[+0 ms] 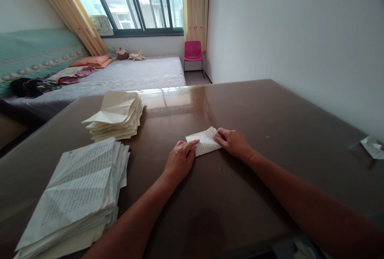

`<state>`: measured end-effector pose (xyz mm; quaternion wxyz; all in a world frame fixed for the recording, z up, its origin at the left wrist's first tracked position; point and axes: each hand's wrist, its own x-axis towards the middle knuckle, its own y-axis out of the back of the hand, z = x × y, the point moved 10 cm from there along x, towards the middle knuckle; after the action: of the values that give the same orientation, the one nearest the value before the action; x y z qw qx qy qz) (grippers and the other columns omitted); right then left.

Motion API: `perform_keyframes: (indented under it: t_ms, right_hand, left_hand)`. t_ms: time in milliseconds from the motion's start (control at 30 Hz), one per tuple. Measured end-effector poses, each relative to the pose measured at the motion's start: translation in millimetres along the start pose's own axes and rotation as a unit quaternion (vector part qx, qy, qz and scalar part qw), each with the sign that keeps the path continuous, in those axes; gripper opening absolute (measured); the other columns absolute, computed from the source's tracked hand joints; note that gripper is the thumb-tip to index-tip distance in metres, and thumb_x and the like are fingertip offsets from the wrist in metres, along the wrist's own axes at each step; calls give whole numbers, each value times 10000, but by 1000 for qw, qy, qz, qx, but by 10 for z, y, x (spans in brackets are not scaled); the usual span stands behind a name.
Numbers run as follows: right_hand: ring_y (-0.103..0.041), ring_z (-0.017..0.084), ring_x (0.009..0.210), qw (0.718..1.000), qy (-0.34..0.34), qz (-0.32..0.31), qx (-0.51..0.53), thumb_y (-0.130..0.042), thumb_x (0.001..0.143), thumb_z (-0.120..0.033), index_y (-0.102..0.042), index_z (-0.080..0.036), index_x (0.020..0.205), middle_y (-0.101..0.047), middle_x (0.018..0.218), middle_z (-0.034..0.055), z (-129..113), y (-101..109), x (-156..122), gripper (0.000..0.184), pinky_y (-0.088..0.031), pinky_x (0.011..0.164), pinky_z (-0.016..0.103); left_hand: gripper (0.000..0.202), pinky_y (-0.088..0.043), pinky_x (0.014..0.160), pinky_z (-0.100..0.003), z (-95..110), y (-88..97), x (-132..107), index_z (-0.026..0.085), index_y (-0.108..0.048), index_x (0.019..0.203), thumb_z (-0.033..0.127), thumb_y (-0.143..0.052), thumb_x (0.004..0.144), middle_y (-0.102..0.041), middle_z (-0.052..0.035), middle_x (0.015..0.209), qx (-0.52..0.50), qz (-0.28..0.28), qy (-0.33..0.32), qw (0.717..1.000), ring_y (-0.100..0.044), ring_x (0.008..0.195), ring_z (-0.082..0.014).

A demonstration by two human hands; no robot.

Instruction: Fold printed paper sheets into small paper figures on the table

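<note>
A small folded sheet of printed paper (205,142) lies on the brown table in front of me, with rows of text on its upper face. At its left end is my left hand (181,158), its forefinger stretched over the paper and its thumb at the near edge. The fingers of my right hand (234,142) are bent and close on the sheet's right end. Both hands rest low, at the tabletop. Whatever is under the right fingers is hidden.
On the left of the glossy table (252,111) stand a stack of white printed sheets (78,191) and, behind it, a cream-coloured paper stack (118,113). A folded paper piece (373,147) lies at the right edge. Beyond are a bed (144,71) and a pink chair (193,52).
</note>
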<state>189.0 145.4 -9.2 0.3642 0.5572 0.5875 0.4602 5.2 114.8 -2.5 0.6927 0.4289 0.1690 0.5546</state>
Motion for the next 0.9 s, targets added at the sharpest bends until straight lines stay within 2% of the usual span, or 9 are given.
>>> perform_keyframes:
  t_ms: [100, 167, 233, 333, 433, 900]
  right_hand:
    - [-625, 194, 704, 999, 2, 14, -32, -461, 892, -470, -513, -244, 1232, -692, 816, 35, -37, 0, -30, 412, -307, 556, 253]
    - [-637, 194, 721, 999, 17, 21, -42, -456, 904, -443, -463, -254, 1302, -696, 856, 37, -72, 4, -31, 441, -325, 571, 253]
    - [-638, 182, 737, 998, 37, 26, -40, -459, 910, -427, -483, -279, 1293, -695, 917, 29, -101, 5, -25, 411, -341, 580, 250]
    - [-636, 165, 776, 998, 53, 29, -26, -449, 921, -420, -585, -304, 1169, -685, 985, 12, -116, 1, -14, 305, -367, 608, 247]
    - [-638, 163, 812, 997, 59, 32, -24, -426, 935, -428, -642, -299, 1071, -675, 1025, 8, -125, -2, -6, 286, -384, 636, 252]
    - [-638, 160, 841, 997, 51, 31, -57, -388, 950, -458, -636, -312, 1092, -662, 1062, 0, -166, -15, 21, 321, -402, 657, 250]
  left_hand:
    - [341, -453, 820, -293, 38, 3, 0, 268, -633, 1187, 322, -403, 942, -661, -39, 899, 56, -4, -11, 998, -547, 926, -192]
    - [340, -453, 795, -293, 52, -2, -2, 289, -632, 1185, 333, -394, 946, -656, -39, 878, 98, -16, -9, 995, -530, 938, -201]
    - [335, -451, 759, -284, 60, -2, -5, 313, -634, 1176, 346, -391, 948, -649, -39, 867, 130, -26, -3, 991, -524, 926, -202]
    - [325, -443, 742, -284, 70, -4, -9, 331, -634, 1167, 353, -397, 946, -642, -41, 864, 159, -37, 5, 987, -519, 923, -204]
    - [335, -434, 760, -307, 74, -14, -10, 330, -620, 1186, 360, -386, 948, -636, -45, 857, 184, -41, 6, 982, -515, 928, -212]
    - [321, -403, 777, -358, 136, -13, -40, 304, -621, 1149, 376, -376, 953, -600, -61, 899, 289, -32, -18, 957, -479, 949, -235]
